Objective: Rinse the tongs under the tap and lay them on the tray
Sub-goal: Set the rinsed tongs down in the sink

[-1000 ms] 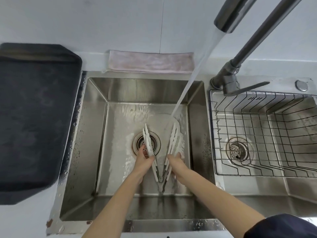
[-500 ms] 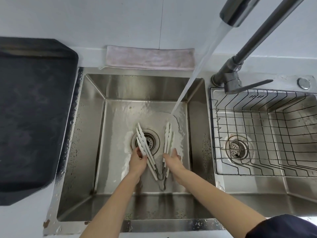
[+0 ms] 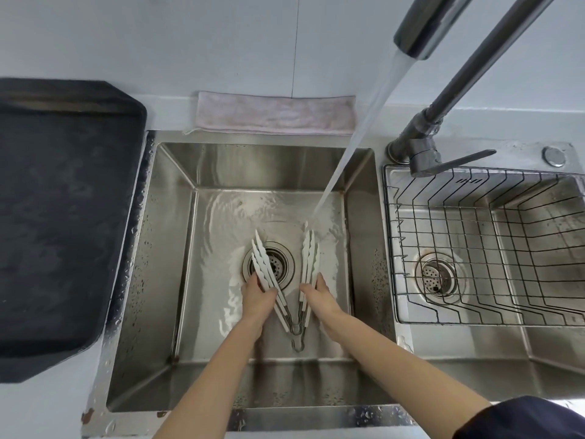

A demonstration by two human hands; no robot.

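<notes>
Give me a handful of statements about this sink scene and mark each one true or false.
1. Water is running from the tap. True.
2. The tongs lie on the dark tray. False: both hands hold them in the left basin, the left hand on one arm, the right hand on the other.
3. The tongs are spread into a V. True.
4. The wire basket sits in the left basin. False: it sits in the right one.
5. A folded cloth lies behind the sink. True.
6. The stream lands on the drain. False: it hits near the tongs' right tip.
</notes>
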